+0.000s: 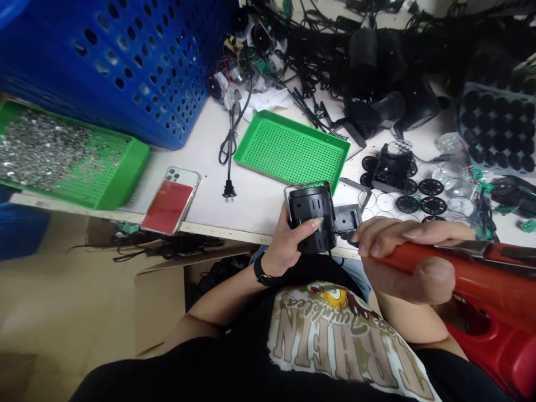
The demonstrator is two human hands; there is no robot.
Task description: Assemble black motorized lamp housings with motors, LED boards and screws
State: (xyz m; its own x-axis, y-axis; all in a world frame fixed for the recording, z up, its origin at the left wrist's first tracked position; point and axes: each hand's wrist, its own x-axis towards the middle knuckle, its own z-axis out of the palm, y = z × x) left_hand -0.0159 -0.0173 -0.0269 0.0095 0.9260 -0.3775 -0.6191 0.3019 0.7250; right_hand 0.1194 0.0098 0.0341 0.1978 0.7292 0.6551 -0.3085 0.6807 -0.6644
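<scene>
My left hand (286, 243) grips a black cylindrical lamp housing (312, 215) with slotted sides and a metal U-shaped bracket (306, 188) around it. My right hand (402, 251) is wrapped around a red power screwdriver (473, 282), whose body runs off to the lower right. Its tip sits behind my fingers, close to the housing's side, and is hidden. A small dark metal plate (347, 219) lies right beside the housing.
On the white table (251, 195) lie a green perforated tray (291, 149), a green tray of silver screws (54, 151), a phone (170, 200) and a black power cord (228, 151). Black discs (431, 187), clear lenses (456, 187) and tangled cables surround them. A blue crate (125, 67) stands at back left.
</scene>
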